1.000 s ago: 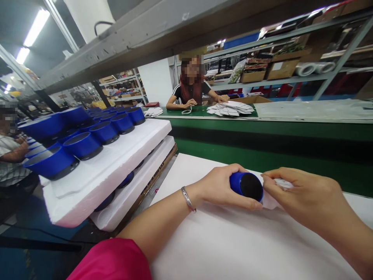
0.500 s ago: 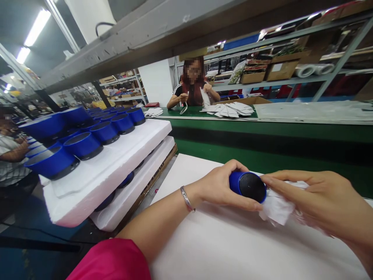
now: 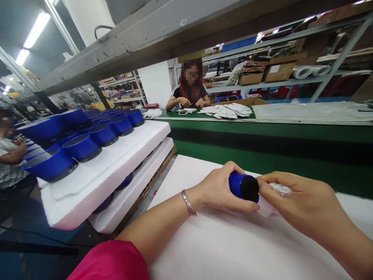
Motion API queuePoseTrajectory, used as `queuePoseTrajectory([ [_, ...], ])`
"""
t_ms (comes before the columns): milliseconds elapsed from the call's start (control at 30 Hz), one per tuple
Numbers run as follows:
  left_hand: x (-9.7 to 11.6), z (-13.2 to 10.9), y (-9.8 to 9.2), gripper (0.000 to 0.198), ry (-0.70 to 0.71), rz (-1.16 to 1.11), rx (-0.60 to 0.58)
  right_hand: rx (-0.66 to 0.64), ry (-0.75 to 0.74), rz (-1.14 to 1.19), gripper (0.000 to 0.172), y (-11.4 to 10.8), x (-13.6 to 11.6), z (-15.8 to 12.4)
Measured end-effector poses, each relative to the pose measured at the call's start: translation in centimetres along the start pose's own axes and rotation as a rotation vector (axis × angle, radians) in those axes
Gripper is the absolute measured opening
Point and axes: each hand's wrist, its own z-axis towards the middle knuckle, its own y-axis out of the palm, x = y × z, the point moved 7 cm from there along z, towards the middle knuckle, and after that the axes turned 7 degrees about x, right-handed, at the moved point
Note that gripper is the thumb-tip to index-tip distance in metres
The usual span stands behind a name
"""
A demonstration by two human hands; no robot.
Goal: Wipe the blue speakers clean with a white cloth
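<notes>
Two full grips, white tabletop (image 3: 221,249): left hand (image 3: 218,188) blue speaker (image 3: 237,184), right hand (image 3: 300,202) cloth (image 3: 280,189); conveyor (image 3: 262,134) beyond.

The left hand (image 3: 218,190) and the right hand (image 3: 294,204) are both bare. Just behind the left hand, a thin silver bracelet (image 3: 188,201) circles the wrist, a narrow metal band with a fine pattern along it. Farther back from that hand, past the uncovered forearm, a plain bright pink sleeve (image 3: 116,262) covers the upper arm. The forearm behind the right hand is uncovered.
</notes>
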Motion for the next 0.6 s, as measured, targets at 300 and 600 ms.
queuePoseTrajectory([
  [300, 0.1, 0.1, -0.1, 0.079, 0.047, -0.077, -0.019, -0.011, 0.317, 0.177, 0.043, -1.0, -1.4, -1.9],
  [600, 0.4, 0.0, -0.1, 0.08, 0.058, -0.017, -0.036, -0.066, 0.337, 0.197, 0.042, -0.8, -0.8, -1.7],
])
